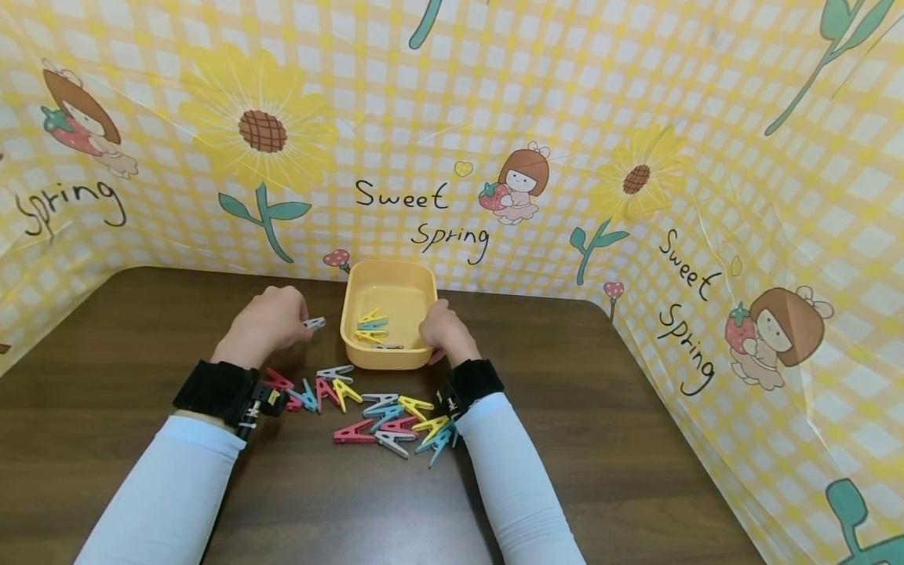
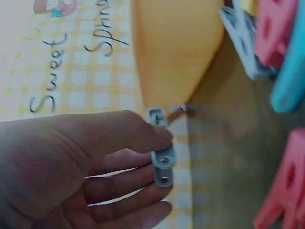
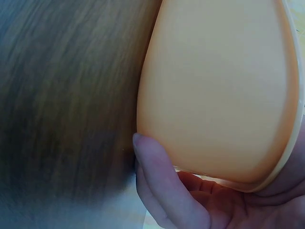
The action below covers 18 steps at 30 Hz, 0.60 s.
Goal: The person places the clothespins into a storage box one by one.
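My left hand (image 1: 267,322) is left of the yellow plastic bin (image 1: 391,359), pinching a grey clothespin (image 1: 315,322) between thumb and fingers. In the left wrist view this clothespin (image 2: 162,148) points up toward the bin's wall. My right hand (image 1: 446,329) grips the bin by its right side. The right wrist view shows its fingers (image 3: 167,176) against the outside of the wall. Inside the bin, toward the left, lie several clothespins, among them a yellow one (image 1: 373,315) and a blue one (image 1: 372,324).
In front of the bin, loose red, blue, yellow and grey clothespins (image 1: 384,420) lie scattered on the dark wooden table (image 1: 297,502), some overlapping. Part of the pile is behind the right wrist. A yellow checked cloth (image 1: 424,118) stands up around the table's back and sides.
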Each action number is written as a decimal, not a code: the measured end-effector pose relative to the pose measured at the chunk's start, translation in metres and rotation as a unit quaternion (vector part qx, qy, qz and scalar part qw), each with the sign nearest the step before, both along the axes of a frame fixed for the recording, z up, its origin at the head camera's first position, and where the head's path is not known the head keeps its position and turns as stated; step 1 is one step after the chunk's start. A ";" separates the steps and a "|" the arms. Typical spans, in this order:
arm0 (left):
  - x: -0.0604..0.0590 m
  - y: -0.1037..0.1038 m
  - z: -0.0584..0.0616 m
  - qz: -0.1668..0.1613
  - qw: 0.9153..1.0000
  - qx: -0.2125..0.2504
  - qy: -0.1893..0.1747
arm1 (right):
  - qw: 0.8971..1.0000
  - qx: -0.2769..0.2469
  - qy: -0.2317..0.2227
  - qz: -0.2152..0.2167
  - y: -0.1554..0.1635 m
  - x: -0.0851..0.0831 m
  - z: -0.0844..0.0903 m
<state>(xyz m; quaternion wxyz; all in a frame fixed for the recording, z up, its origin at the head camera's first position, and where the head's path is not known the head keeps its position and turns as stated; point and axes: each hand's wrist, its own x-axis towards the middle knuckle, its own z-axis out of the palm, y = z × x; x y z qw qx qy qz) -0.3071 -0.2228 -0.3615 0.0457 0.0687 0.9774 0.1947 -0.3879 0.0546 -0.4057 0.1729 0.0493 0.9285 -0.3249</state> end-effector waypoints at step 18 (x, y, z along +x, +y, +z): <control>-0.033 0.115 0.018 -0.165 0.975 -0.133 0.073 | 1.000 -0.006 -0.009 -0.005 0.002 -0.038 -0.035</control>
